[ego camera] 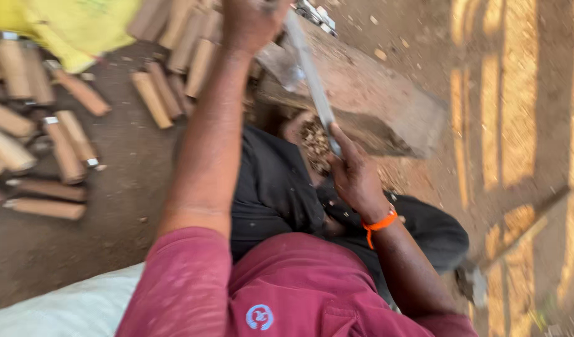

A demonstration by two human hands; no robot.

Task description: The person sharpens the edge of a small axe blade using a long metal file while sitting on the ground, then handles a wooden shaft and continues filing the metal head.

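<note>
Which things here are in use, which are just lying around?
In use: left hand and right hand on the long blade, wood block, shavings.
Lying about: wooden handles, yellow cloth, white sack.

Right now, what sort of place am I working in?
Probably an outdoor woodworking spot on bare ground: cut wooden handles lie scattered on the dirt, a worn wooden block serves as a bench, and wood shavings pile beside the long blade.

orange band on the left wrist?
No, the orange band sits on the wrist of the right hand, which grips the long metal tool; the left hand shows none.
</note>
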